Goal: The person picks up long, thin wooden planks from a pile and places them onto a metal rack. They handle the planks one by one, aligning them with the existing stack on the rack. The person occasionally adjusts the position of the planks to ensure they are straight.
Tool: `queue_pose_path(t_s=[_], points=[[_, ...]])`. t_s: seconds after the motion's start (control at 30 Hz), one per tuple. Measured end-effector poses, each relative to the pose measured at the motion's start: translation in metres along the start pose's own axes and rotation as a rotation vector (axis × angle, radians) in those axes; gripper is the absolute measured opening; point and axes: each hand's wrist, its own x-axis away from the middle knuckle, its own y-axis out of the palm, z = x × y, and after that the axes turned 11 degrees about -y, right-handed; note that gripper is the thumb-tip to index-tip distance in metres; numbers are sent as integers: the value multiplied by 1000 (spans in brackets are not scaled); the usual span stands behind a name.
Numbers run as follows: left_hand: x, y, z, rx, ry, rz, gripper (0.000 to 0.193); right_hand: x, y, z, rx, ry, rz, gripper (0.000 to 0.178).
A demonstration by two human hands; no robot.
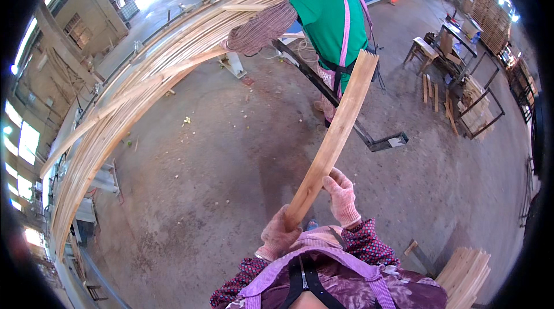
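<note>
A long wooden board [332, 141] with a notched, finger-jointed far end slants up and away in front of me. Gloved in pale pink, my left hand [279, 233] grips its near end. My right hand [341, 195], in a matching glove, is closed on the board's right edge a little farther up, thumb and fingers against the wood. The board's far end overlaps the view of a co-worker in a green shirt [329, 20], whose sleeved arm reaches left to a strip of wood [133, 92] lying over many other strips.
Long wooden strips [86, 153] curve along a machine bed at the left. A black metal frame arm [369, 136] juts out ahead. Stacked boards [464, 274] stand near my right side. Farther right are a small wooden stool [421, 52] and a metal rack [485, 107].
</note>
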Motion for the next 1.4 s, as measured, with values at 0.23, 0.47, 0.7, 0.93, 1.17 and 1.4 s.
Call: queue_pose_path(t_s=[0.23,0.47,0.7,0.93,1.17,1.4], points=[[2,-3,13,-77,-4,22,63,-4,-1,-3,30,15,-19,45],[-11,-4,6,-77,48,42,63,-11,0,-2,-1,11,-39,45],[-9,-6,12,-155,-29,69,65,-18,1,3,-12,26,-43,46],[-7,-6,16,-233,-73,97,60,-22,7,2,-19,43,-43,46],[-28,14,-16,212,-83,19,72,-28,26,-8,13,23,-201,45],[-46,-6,-8,729,-49,15,75,-52,87,16,286,12,-477,54]])
